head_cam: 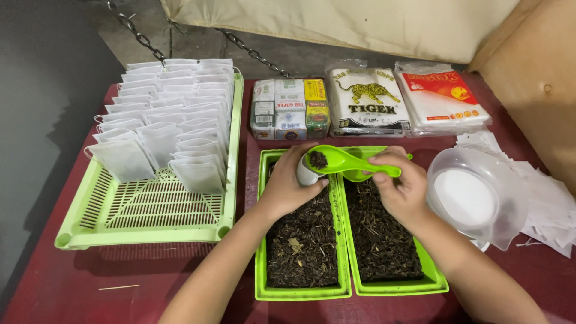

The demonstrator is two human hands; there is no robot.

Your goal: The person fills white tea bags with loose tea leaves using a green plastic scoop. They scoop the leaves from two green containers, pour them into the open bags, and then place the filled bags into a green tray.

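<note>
My left hand [287, 183] grips a small white filter bag [305, 175] over the left green tray [303, 293] of dark loose tea. My right hand [401, 185] holds a green plastic scoop [348, 162] by its handle. The scoop's bowl carries a little dark tea and sits right at the bag's mouth. A second green scoop lies partly hidden beneath it. The right green tray [433, 277] beside it also holds dark tea leaves.
A light green slotted basket [150, 219] at the left holds several rows of filled white bags. Small boxes [290, 109] and two flat packets [367, 101] lie at the back. A clear plastic bowl [474, 195] with white contents and loose empty bags [549, 207] sit at the right.
</note>
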